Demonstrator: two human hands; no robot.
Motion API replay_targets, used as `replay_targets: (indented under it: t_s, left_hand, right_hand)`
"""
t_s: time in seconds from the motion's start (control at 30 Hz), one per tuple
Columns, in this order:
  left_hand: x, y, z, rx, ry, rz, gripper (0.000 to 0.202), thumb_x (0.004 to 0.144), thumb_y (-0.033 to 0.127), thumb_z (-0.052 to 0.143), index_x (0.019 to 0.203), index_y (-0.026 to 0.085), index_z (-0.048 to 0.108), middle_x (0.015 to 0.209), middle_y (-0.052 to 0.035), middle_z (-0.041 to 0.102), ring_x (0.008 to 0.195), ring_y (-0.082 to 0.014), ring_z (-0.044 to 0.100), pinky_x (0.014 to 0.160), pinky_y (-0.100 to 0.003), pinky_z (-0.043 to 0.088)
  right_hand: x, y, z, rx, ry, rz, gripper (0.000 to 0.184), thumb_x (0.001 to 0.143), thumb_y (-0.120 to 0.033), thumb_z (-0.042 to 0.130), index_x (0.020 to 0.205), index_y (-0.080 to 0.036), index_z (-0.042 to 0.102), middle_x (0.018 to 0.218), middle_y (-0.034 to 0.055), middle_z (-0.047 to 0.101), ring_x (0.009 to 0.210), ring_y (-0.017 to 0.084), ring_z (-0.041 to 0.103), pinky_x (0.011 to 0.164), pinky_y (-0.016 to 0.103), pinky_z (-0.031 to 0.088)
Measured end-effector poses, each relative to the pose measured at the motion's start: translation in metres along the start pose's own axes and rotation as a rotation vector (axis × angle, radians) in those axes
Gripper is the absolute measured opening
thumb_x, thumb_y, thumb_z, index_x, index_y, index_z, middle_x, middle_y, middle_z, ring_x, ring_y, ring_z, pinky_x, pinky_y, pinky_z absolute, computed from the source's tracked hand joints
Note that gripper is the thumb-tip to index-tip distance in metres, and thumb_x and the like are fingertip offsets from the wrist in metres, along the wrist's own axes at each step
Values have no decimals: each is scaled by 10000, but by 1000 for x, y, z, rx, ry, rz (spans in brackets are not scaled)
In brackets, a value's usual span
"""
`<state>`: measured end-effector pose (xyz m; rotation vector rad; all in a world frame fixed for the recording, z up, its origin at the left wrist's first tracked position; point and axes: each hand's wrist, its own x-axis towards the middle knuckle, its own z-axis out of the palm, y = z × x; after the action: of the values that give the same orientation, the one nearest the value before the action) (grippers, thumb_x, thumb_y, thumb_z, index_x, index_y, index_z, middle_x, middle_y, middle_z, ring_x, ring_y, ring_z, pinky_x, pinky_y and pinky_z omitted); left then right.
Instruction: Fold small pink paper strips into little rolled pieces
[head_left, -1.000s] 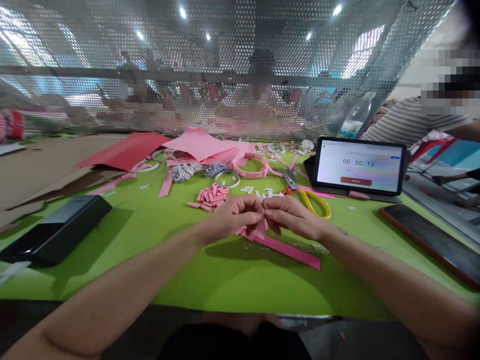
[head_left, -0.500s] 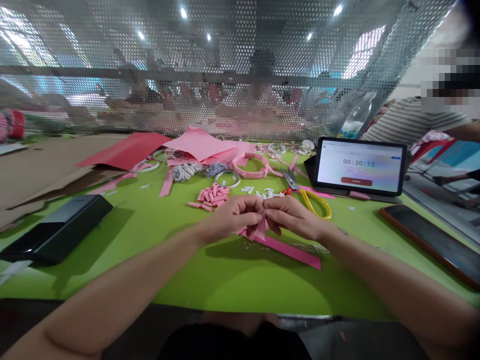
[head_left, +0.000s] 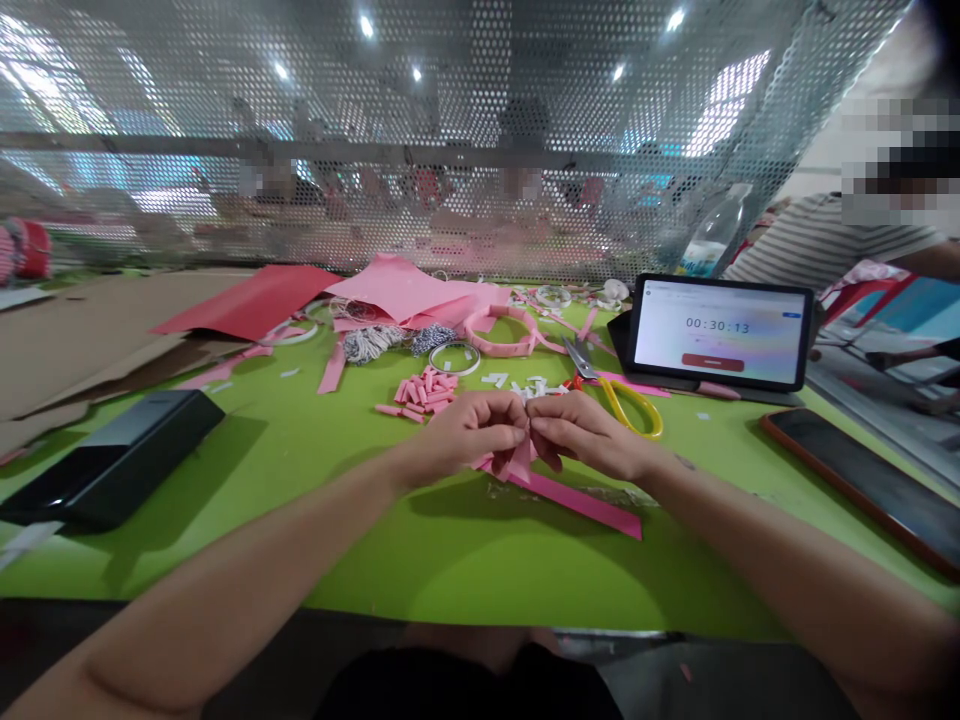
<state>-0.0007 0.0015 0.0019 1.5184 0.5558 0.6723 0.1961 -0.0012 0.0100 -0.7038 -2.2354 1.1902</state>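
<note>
Going left to right on the green table (head_left: 450, 560), there's a heap of little pink paper rolls (head_left: 420, 393), then the left hand (head_left: 472, 432) and right hand (head_left: 581, 430) meeting in the middle, their fingers (head_left: 511, 412) pinching a pink paper strip (head_left: 577, 505). The strip's long end runs from that pinch down and off to the right, under the right hand, with yellow-handled scissors (head_left: 626, 408) just past it

Bare hands (head_left: 469, 435), blk shorts (head_left: 465, 690)

Head-worn view, facing forward and down
</note>
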Motion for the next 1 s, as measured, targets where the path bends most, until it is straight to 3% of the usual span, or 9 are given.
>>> replay_targets:
  t_s: [0.47, 1.0]
  left_hand:
    - [0, 1, 0, -11, -6, -17, 97, 800, 173, 542, 726, 129, 497, 598, 24, 531, 498, -55, 506, 496, -172, 414]
    - [0, -1, -1, -14, -6, -14, 93, 796, 191, 548, 740, 123, 518, 607, 6, 554, 507, -64, 521, 499, -181, 426]
  right_hand:
    - [0, -2, -1, -90, -24, -51, 300, 941, -280, 340, 699, -150, 457, 594, -17, 514, 543, 74, 441, 556, 201, 349]
    - [0, -3, -1, -52, -24, -21, 334, 943, -340, 367, 690, -145, 464, 591, -21, 509, 521, 61, 415, 516, 192, 324]
